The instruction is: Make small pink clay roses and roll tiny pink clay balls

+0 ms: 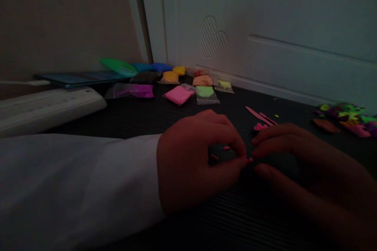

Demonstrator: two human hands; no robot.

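Your left hand point(188, 160) has its thumb and index finger closed on a small pink clay piece point(249, 160), whose end pokes out just past the fingertips, on the side facing your other hand. Your right hand point(330, 176) holds its thumb and fingers apart, with the tips near that end; whether they touch it is too dark to tell. A dim rounded shape point(284, 164) shows in the gap of that hand, and you cannot tell from here whether it is held.

Keep the pinch light: clay this small probably dents easily. Leave the end showing, so your free fingertips can meet it squarely without bumping your own thumb. Steadying both wrists low over the black tabletop point(191, 229) should help, and more light would, since the pinch sits in shadow.

Mind the pink scrap point(226, 148) just behind the pinch and the darker pink bit point(214, 157) inside the curve of your left hand; a dropping palm could flatten them. Beyond your right fingertips lie a pink crinkled lump point(260, 126) and a pink plastic knife point(259, 115), close enough that your knuckles could nudge them.
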